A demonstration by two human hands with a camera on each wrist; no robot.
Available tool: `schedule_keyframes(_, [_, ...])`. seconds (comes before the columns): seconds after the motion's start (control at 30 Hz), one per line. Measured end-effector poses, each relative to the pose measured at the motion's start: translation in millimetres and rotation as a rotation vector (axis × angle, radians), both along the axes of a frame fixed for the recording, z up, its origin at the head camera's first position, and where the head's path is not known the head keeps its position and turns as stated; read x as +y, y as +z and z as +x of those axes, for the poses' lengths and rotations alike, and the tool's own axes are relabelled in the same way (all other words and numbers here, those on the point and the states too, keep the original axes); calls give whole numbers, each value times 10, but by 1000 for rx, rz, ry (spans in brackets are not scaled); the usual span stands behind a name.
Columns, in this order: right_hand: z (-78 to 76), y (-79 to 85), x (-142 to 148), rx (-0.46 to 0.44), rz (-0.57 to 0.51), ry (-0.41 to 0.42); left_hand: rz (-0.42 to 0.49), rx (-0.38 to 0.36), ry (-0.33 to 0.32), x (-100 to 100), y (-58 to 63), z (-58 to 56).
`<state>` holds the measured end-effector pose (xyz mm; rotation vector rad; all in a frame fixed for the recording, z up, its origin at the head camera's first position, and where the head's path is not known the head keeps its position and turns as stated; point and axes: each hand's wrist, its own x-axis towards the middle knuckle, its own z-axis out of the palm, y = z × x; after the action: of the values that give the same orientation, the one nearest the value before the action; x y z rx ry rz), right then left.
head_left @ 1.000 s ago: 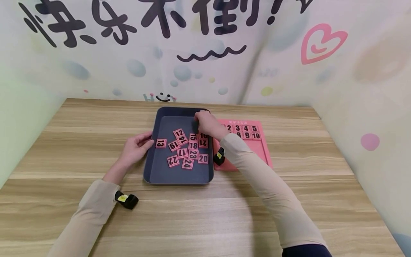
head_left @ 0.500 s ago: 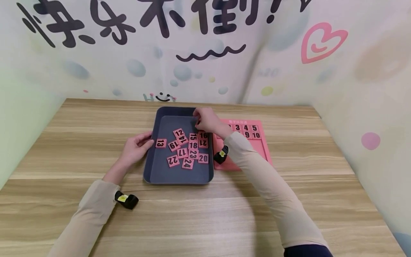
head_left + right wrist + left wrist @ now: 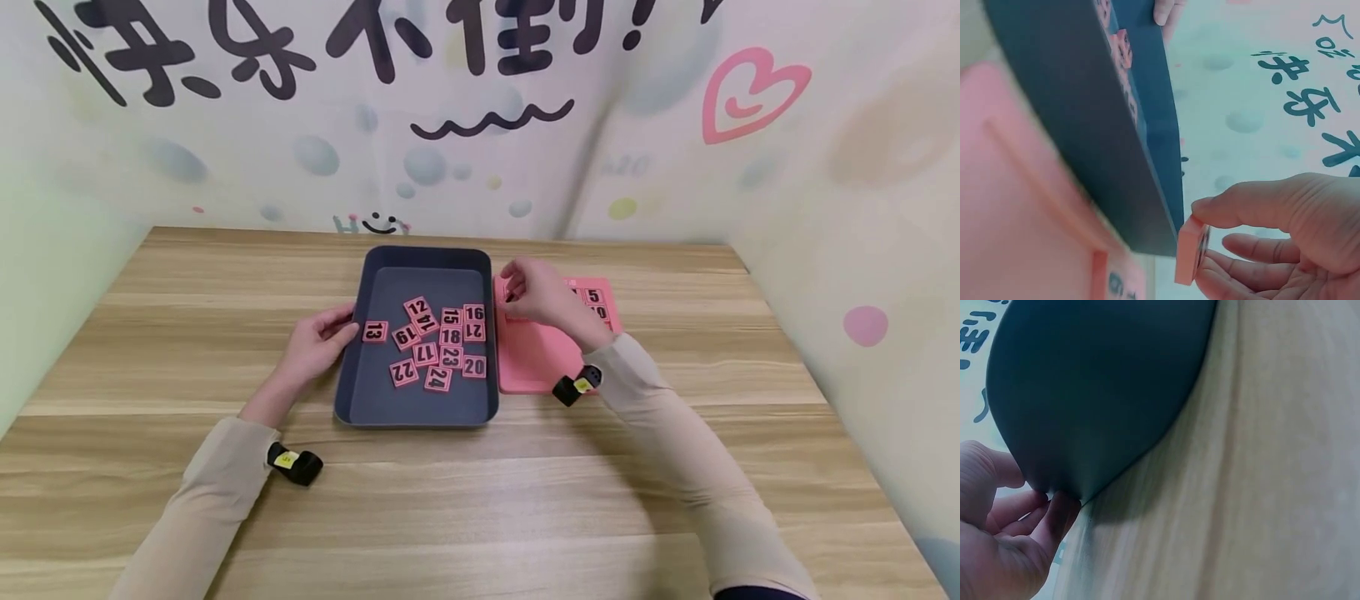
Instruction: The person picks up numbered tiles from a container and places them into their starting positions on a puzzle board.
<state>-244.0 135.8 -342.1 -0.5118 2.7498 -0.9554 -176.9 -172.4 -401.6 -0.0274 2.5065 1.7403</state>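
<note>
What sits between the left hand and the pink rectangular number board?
Head view: the dark grey-blue rectangular tray with loose pink number tiles lies between the left hand, which grips its edge, and the pink rectangular number board.

One tray [image 3: 382,407]; thirteen loose tiles [image 3: 451,337] inside it. One board [image 3: 532,358] right of the tray, its set pieces [image 3: 594,297] too covered to count. One left hand [image 3: 313,348] at the tray's left rim; one right hand [image 3: 546,292] right of the tray, with one held tile [image 3: 1189,253].
</note>
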Motion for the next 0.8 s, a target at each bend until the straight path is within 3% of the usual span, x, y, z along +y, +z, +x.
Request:
schedule_keyframes(0.27, [164,-211,272,-23,42,25,-1,2,0,-2,2,-7])
schedule_keyframes(0.53, [218,-360,353,-25,84,38,3,26,3,8,5,12])
schedule_keyframes(0.8, [241,-359,465,36,83,131,12,23,6,4,3,3])
